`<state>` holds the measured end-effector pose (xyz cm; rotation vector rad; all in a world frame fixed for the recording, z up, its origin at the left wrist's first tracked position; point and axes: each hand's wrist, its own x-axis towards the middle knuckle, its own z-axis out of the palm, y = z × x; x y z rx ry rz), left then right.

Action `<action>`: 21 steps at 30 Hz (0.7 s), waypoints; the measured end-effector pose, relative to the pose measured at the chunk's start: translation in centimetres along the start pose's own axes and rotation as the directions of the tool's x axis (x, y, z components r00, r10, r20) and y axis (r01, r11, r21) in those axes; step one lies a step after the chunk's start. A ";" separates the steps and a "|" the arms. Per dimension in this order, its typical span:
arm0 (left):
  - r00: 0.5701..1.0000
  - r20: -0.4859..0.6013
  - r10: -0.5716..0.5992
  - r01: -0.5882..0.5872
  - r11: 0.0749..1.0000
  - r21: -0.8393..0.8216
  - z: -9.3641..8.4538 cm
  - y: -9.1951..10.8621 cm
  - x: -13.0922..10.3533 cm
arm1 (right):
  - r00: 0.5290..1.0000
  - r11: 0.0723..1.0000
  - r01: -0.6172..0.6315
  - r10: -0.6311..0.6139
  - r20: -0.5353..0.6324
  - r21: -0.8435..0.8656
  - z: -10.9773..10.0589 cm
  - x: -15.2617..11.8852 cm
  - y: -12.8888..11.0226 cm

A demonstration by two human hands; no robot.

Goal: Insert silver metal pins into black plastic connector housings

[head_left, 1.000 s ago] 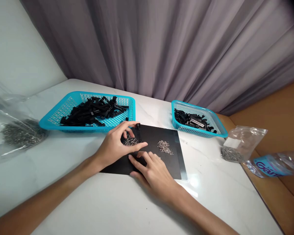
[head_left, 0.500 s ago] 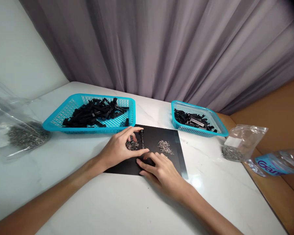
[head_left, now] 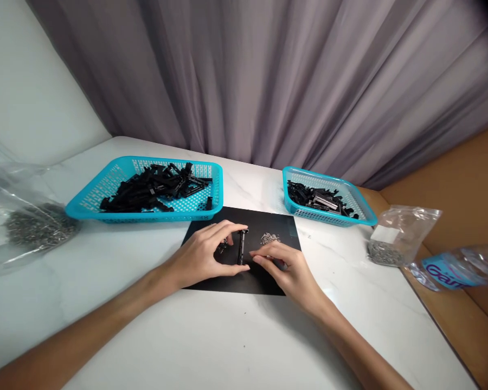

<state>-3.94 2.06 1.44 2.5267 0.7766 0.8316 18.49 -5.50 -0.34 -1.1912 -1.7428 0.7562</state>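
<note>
Between the thumb and fingers of my left hand (head_left: 205,254) is a narrow black plastic part (head_left: 241,247), held at its two ends over the black mat (head_left: 264,281). Just right of it, my right hand (head_left: 288,265) has thumb and forefinger pinched together; whatever is between the tips is too small to make out. A pile of small metal pieces (head_left: 270,238), which look like screws or pins, lies on the mat beyond my right hand. A second pile of metal pieces (head_left: 223,246) is partly hidden behind my left fingers.
A blue basket (head_left: 146,216) of black plastic parts stands back left, a smaller blue basket (head_left: 329,218) back right. Clear bags of small metal pieces lie far left (head_left: 40,227) and right (head_left: 386,252). A plastic bottle (head_left: 451,271) lies at the right edge.
My left hand has moved slightly toward me and right with the black part. My right hand has risen from the mat, its spread fingers now closed to a pinch beside the part.
</note>
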 end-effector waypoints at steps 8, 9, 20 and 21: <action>1.000 -0.010 0.002 -0.003 1.000 -0.020 0.5 0.2 -0.2 | 0.985 0.985 -0.168 0.167 0.039 0.040 -0.4 0.1 0.4; 1.000 -0.013 -0.022 0.021 0.998 -0.055 0.7 0.2 -0.3 | 0.984 0.984 -0.172 0.169 0.053 0.054 -0.4 0.1 0.4; 0.950 -0.008 -0.312 0.244 0.760 -0.602 3.0 2.4 -0.7 | 0.949 0.913 -0.209 0.276 -0.153 0.349 0.2 0.5 0.6; 0.950 -0.002 -0.313 0.249 0.761 -0.598 3.1 2.5 -0.9 | 0.941 0.920 -0.199 0.276 -0.198 0.337 0.3 0.5 0.5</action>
